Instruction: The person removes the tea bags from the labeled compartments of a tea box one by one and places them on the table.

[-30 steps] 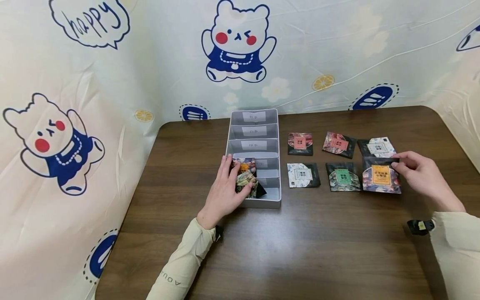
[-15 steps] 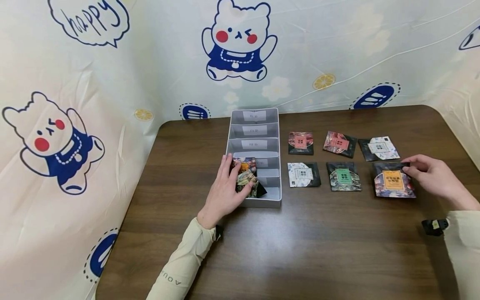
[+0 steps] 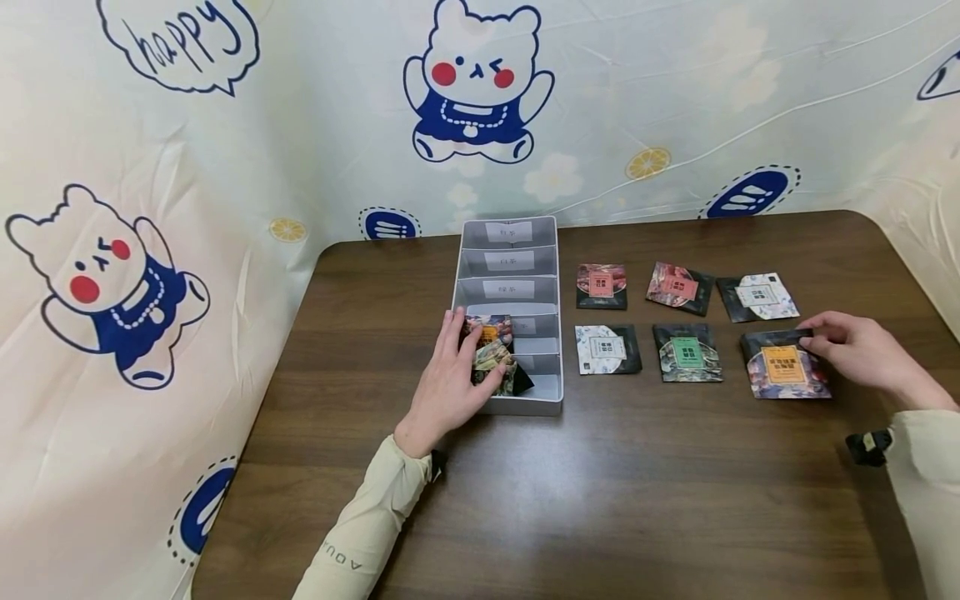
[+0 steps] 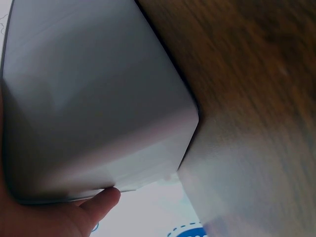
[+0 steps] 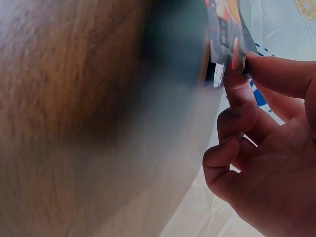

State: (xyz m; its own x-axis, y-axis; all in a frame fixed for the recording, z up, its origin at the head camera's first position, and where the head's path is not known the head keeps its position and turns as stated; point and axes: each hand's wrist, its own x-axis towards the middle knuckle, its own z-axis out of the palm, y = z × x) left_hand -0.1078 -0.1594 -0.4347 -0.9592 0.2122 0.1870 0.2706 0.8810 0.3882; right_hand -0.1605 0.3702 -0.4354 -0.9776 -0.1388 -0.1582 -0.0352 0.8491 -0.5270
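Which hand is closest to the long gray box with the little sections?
The left. The left hand rests on the left side of the gray box. The right hand is well off to the box's right, pinching an orange-label packet.

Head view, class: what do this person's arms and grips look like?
The left sleeve and right sleeve are long and pale cream; dark lettering, upside down here, marks the left, none shows on the right. A black device with a pale patch is at the right wrist; a black piece at the left is partly hidden. Left grip and right grip are gloveless.
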